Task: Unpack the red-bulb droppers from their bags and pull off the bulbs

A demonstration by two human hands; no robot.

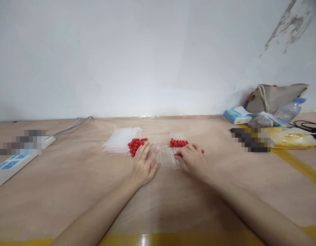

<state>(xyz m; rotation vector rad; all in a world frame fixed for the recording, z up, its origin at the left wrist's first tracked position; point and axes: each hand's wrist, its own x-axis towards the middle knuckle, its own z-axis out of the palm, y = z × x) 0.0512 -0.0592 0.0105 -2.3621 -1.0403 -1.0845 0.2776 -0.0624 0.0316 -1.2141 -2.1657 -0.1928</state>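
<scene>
My left hand (143, 165) lies with its fingers extended at the left end of a row of thin clear tubes (166, 158). By its fingertips is a pile of small red rubber bulbs (134, 146). My right hand (192, 159) is at the right end of the row, thumb and finger closed around a red rubber bulb (177, 155). Just behind it, a second group of clear tubes (177, 135) carries red bulbs (177, 143) on the near ends. Another red tip shows past my right knuckles. My right palm and some fingertips are hidden.
Clear flat plastic bags (119, 138) are stacked left of the bulbs. A white power strip (24, 162) lies far left. At right are a blue tissue box (237, 115), a grey bag (278, 97), a plastic bottle (291, 111) and a yellow packet (291, 138). A wall (158, 61) bounds the table's back.
</scene>
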